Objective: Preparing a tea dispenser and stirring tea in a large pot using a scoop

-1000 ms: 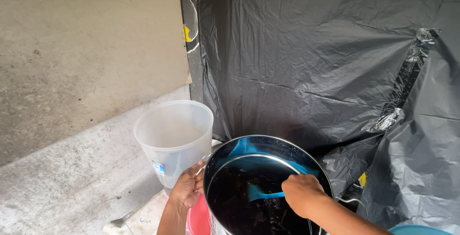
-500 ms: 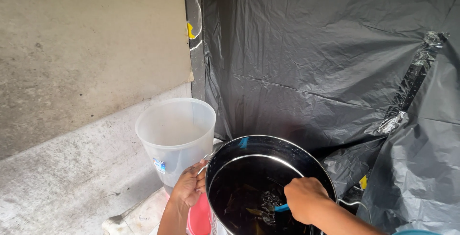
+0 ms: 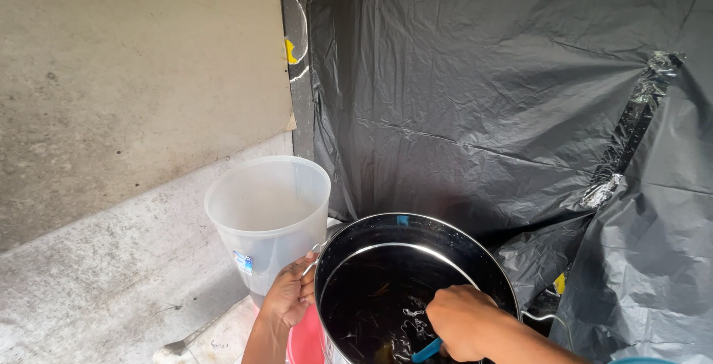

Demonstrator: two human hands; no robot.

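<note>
Steel pot (image 3: 416, 260) – round, glossy, dark liquid, hands (image 3: 464, 323)

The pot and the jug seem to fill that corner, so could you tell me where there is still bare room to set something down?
Bare concrete ledge lies left of the translucent jug, below the grey wall. It is crowded at the pot: the left hand grips between jug and pot, the right hand dips inside, and black plastic sheeting hangs close behind.

Tight around the hands
Clear jug (image 3: 267, 223) crowds the left hand (image 3: 286, 297); black sheeting (image 3: 483, 111) walls off behind; open concrete ledge (image 3: 96, 275) leftward.
</note>
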